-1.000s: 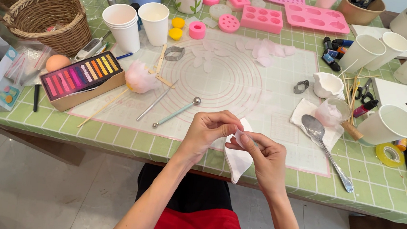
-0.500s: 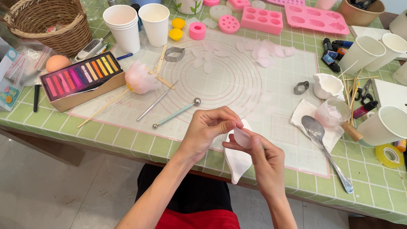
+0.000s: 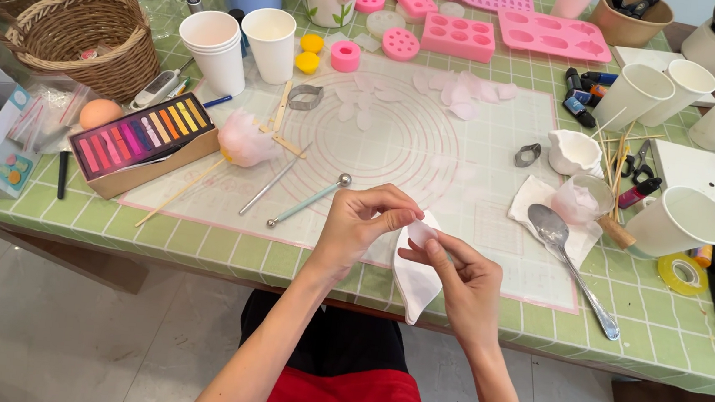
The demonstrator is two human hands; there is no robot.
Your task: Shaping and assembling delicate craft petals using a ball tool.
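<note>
Head view, looking down on a craft counter [image 3: 195, 251] covered by a green checked cloth. Both hands meet at about 6 o'clock in the picture, just over the near edge of the translucent work mat [image 3: 431, 160]. The left hand [image 3: 361, 225] and the right hand [image 3: 462, 277] share a small, thin, pale pink petal [image 3: 418, 232]: the left thumb and forefinger pinch its upper edge, while the right fingers [image 3: 433, 250] are pressed together on it from below. A white cloth or tissue [image 3: 416, 284] hangs beneath the petal, draped against the right palm, and droops limply past the counter edge. The petal looks very light, soft and easily creased or torn; judged from its thinness, it is best taken by the rim with fingertip pads only, with little pressure. At 12 o'clock from the hands lie further loose petals [image 3: 464, 93] on the mat; at 10 o'clock a ball-ended modelling tool [image 3: 305, 201] and a fluffy pink flower on a stick [image 3: 245, 139]; at 9 o'clock an open box of coloured chalks [image 3: 138, 134]; at 3 o'clock a metal spoon [image 3: 568, 261] rests on a folded napkin beside a paper cup [image 3: 679, 221].
</note>
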